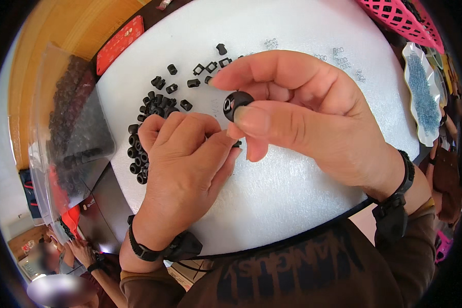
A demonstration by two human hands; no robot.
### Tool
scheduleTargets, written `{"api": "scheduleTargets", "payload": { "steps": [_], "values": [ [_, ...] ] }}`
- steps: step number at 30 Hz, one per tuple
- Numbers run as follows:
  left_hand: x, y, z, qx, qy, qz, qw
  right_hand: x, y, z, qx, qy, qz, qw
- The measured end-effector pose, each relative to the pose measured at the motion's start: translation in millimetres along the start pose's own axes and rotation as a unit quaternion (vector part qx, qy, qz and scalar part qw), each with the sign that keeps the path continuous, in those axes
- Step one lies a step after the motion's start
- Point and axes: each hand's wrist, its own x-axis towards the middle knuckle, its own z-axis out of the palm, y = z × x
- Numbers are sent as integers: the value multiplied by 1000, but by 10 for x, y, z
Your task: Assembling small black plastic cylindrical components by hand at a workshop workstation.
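My right hand (303, 118) pinches a small round black plastic part (236, 104) between thumb and forefinger, held up over the white foam board (292, 195). My left hand (182, 164) is curled just below and left of it, fingertips touching the right thumb; whether it holds anything is hidden. A heap of several small black plastic parts (149, 123) lies on the board just beyond the left hand.
A clear plastic bag of dark parts (72, 128) lies at the left. Small clear rings (341, 57) are scattered far right on the board. A white tray of blue-grey beads (423, 97) and a pink basket (400, 18) sit at the right. Another person's hands (79, 251) show at lower left.
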Motion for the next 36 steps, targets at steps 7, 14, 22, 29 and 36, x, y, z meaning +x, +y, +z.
{"api": "scheduleTargets", "payload": {
  "steps": [7, 14, 22, 29, 36],
  "values": [
    [-73, -3, -6, -198, 87, -97, 972, -21, -12, 25, 22, -18, 61, 998],
    [-108, -20, -99, -416, 151, -166, 881, -31, 18, 36, 35, -36, 72, 996],
    [-79, -31, -197, -271, 162, -66, 946, -15, 7, 20, 79, -44, 117, 989],
    [-84, 1, -209, -216, 167, -56, 960, -39, 14, 41, 74, -48, 120, 989],
    [-104, 13, -232, -202, 163, -62, 964, -66, 44, 80, 41, -33, 89, 995]
  ]
}}
